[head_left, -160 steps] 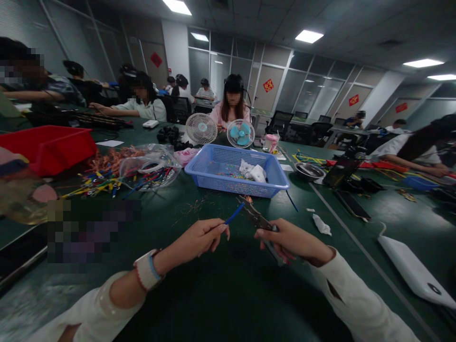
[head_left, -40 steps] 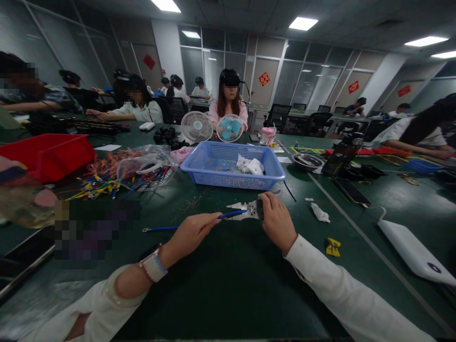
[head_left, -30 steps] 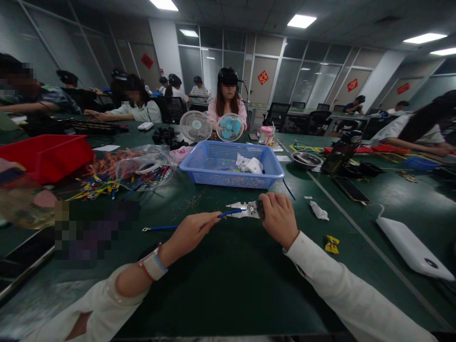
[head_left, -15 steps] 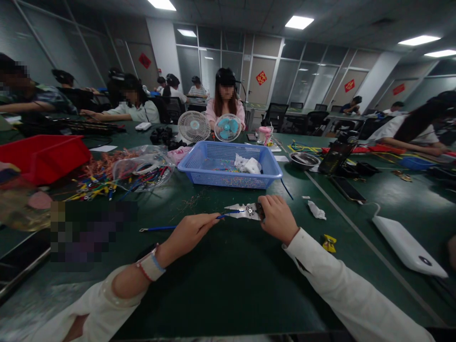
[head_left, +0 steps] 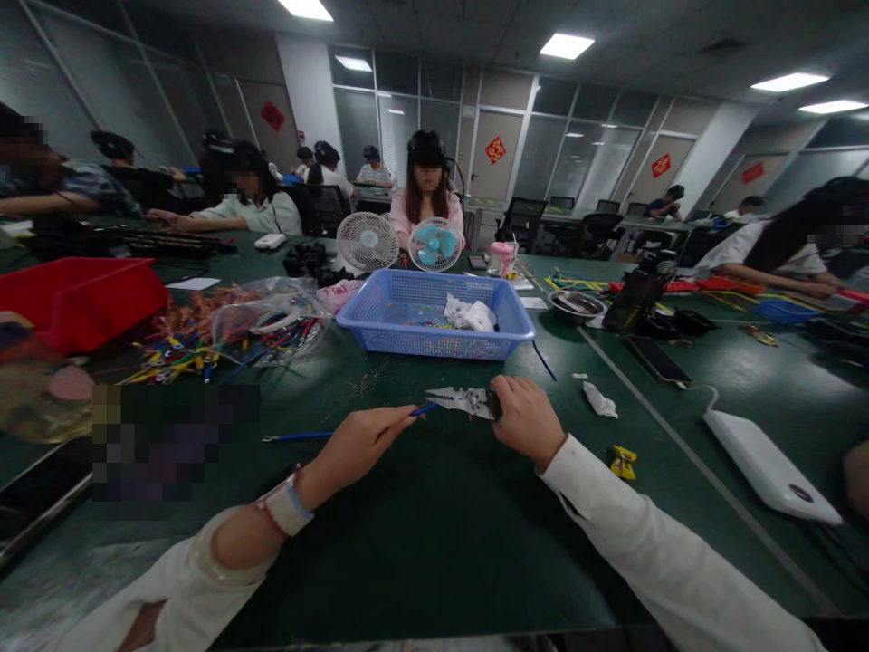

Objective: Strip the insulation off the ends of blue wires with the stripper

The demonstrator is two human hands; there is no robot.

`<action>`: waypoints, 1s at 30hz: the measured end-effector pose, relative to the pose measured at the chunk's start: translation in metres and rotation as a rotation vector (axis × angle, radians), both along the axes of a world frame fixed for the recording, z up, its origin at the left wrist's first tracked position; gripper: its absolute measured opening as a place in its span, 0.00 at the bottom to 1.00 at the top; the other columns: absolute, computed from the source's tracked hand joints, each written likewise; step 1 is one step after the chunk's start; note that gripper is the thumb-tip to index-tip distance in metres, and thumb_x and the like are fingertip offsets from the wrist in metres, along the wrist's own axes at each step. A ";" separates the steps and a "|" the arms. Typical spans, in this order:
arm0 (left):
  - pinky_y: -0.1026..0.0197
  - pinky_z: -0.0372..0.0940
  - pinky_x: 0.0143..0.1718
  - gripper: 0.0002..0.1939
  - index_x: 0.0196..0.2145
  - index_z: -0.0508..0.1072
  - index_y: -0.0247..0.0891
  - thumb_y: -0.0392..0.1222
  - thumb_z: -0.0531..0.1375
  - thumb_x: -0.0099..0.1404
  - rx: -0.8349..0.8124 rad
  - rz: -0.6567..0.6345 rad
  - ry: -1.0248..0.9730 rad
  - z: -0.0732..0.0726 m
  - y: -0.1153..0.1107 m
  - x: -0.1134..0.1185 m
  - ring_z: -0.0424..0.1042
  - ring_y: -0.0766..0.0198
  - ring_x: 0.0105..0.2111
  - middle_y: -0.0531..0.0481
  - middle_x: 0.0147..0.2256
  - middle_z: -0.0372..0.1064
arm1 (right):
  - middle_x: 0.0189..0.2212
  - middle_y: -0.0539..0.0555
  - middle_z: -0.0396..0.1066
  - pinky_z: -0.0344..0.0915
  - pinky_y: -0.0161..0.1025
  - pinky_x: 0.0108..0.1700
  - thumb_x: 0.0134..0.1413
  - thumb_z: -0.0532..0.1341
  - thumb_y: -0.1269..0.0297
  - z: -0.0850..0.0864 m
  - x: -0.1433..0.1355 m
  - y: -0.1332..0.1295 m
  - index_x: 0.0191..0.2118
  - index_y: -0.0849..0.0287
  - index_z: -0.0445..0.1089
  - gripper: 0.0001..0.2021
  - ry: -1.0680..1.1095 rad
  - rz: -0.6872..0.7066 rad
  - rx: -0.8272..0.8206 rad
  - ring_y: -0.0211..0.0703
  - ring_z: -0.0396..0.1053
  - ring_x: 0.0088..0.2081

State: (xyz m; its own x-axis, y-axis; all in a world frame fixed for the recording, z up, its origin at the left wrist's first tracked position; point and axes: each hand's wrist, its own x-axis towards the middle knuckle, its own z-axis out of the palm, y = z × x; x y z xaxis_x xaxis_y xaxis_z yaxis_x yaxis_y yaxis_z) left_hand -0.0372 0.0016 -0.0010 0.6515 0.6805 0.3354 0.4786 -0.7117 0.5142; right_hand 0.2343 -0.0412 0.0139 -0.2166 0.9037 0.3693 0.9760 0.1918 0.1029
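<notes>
A blue wire (head_left: 299,437) runs through my left hand (head_left: 363,445), which pinches it near one end. At its other end, to the left, sits a metal terminal lug. The pinched end sticks out to the right, close to the jaws of the wire strippers (head_left: 462,399). My right hand (head_left: 529,415) is wrapped round the dark handles of this tool, its silver jaws pointing left. Whether the jaws touch the wire tip I cannot tell.
A blue plastic basket (head_left: 434,342) with white tissue stands ahead. Left of it lie a clear bag of wires (head_left: 272,321) and a red bin (head_left: 81,303). To the right are a crumpled tissue (head_left: 600,400), a yellow wrapper (head_left: 623,463) and a white power bank (head_left: 770,466).
The stripper jaws, earlier nearly closed over the blue wire, now show the wire's end in front of them. Both hands have hardly moved; the whole view has shifted slightly.
</notes>
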 end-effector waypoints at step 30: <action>0.61 0.64 0.41 0.18 0.47 0.75 0.39 0.49 0.50 0.71 -0.247 -0.013 0.006 0.018 -0.004 0.004 0.73 0.59 0.39 0.49 0.41 0.75 | 0.41 0.58 0.71 0.59 0.43 0.44 0.46 0.57 0.78 -0.002 0.018 0.005 0.44 0.61 0.71 0.17 -0.011 0.102 0.340 0.49 0.64 0.41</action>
State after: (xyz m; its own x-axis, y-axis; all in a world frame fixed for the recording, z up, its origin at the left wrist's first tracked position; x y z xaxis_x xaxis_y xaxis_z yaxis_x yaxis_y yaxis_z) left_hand -0.0336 -0.0026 0.0173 0.6620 0.7331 0.1561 0.4739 -0.5707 0.6707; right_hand 0.2518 -0.0363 0.0116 -0.3052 0.7029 0.6426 0.9520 0.2412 0.1883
